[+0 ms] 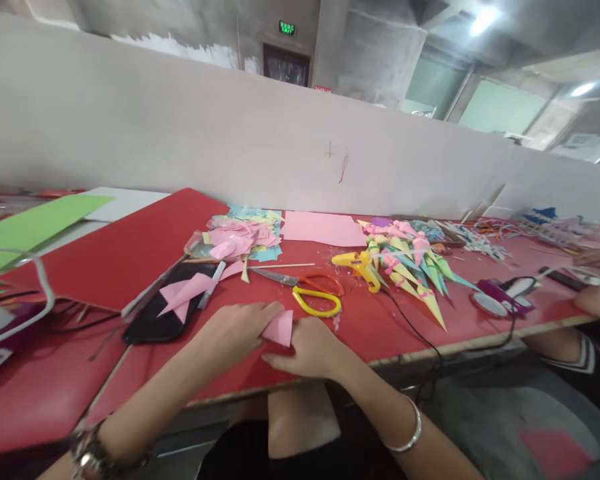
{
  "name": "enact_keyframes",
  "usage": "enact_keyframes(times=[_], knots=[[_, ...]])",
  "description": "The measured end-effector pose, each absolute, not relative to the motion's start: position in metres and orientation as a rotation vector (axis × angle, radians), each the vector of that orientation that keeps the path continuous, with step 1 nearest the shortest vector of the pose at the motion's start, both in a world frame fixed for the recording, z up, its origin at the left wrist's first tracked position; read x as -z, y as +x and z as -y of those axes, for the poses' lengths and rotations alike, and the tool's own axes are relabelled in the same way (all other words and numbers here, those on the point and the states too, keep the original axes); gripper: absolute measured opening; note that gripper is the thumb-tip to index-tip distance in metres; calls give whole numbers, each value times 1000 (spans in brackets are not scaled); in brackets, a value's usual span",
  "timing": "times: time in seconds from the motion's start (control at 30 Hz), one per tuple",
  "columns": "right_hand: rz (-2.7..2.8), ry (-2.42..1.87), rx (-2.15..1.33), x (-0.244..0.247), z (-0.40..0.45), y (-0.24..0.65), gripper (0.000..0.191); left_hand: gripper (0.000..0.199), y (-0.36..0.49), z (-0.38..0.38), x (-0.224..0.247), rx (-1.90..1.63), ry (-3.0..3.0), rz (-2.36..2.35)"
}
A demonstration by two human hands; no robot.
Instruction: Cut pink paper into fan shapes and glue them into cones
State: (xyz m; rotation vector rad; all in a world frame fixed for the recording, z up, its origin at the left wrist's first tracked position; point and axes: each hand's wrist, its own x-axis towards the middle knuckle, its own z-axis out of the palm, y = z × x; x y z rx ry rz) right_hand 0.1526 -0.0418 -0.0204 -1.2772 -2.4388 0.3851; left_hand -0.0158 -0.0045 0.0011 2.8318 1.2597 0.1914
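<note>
A small piece of pink paper [279,328] is between my two hands, just above the red table's front edge. My left hand [250,323] is closed on its left side, with the fingertips partly hidden behind it. My right hand [311,348] grips the right side, its thumb stretched out below. Beyond my hands lie scissors [320,303] with red and yellow handles. A yellow hot glue gun [359,265] rests to their right. Left of my hands, pink paper pieces [185,293] lie on a black tray-like object [153,327].
Pink paper scraps [243,237] and a pink sheet [323,229] lie at the back. Paper cones [415,260] are heaped right of the glue gun, whose black cord [415,327] hangs over the edge. A red board [125,253] leans left. Another person's arm [593,300] is at far right.
</note>
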Motion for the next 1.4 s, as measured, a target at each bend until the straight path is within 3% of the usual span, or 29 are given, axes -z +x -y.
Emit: enact_keyframes(times=[0.43, 0.73, 1.0, 1.4], knots=[[2510, -1311, -25, 2, 86, 142, 41, 20, 0, 51, -26, -111, 2873, -1303], [2537, -1346, -24, 3, 81, 143, 26, 20, 7, 45, -15, -97, 2816, -1295], [2548, -1333, -86, 4, 57, 141, 31, 26, -15, 28, -18, -201, 2789, -1228], [2529, -1214, 9, -5, 36, 157, 27, 19, -37, 0, -3, -393, 2838, -1162]])
